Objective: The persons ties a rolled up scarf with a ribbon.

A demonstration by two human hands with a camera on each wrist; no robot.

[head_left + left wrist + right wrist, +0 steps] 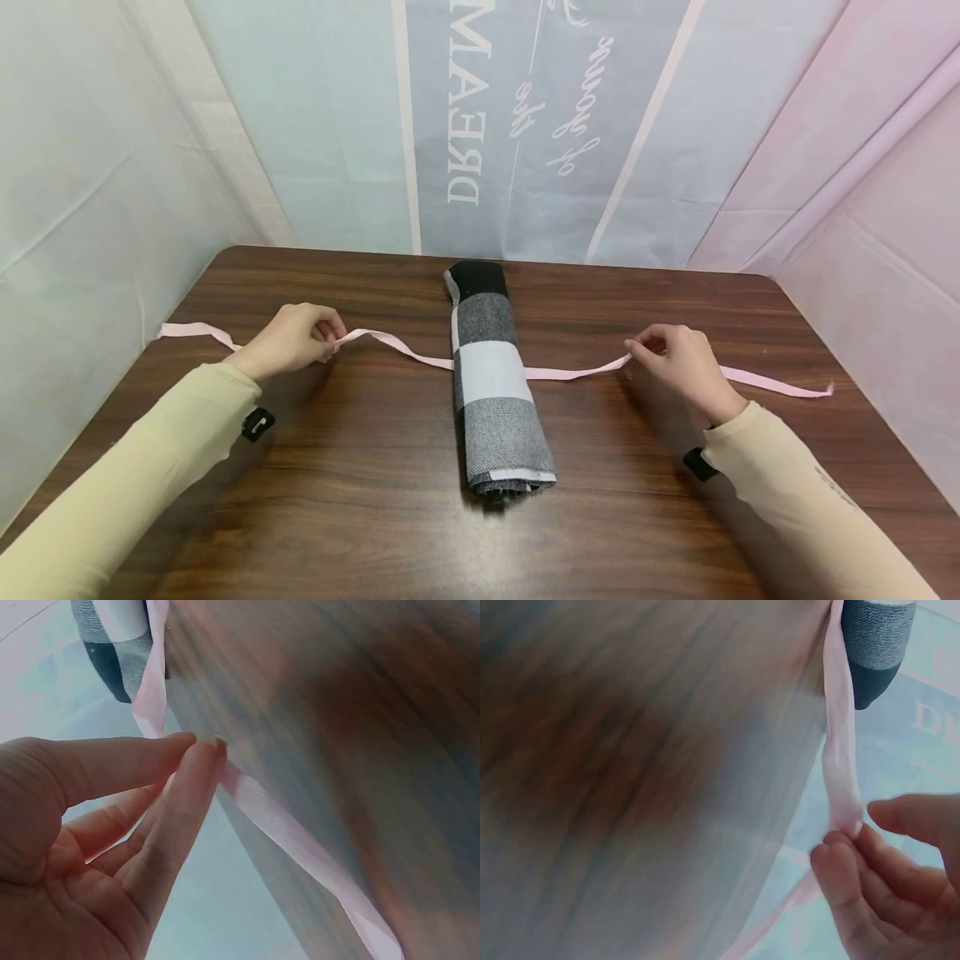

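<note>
A rolled black, grey and white checked cloth [497, 425] lies lengthwise in the middle of the wooden table. A long pink ribbon [566, 374] runs crosswise beneath it and comes out on both sides. To the left of the roll, my left hand [288, 340] pinches the ribbon between thumb and fingertips, lifting it a little. On the other side my right hand [681, 365] holds the ribbon at its curled fingertips; in the right wrist view the thumb [900, 814] sits slightly off the ribbon. Both loose ends trail outward past the hands.
The brown table [360, 517] ends at a hanging backdrop [330, 125] with printed lettering. White sheeting [82, 208] closes off the left side, and pale pink sheeting [885, 225] the right. A black wrist strap [257, 423] shows under the left sleeve.
</note>
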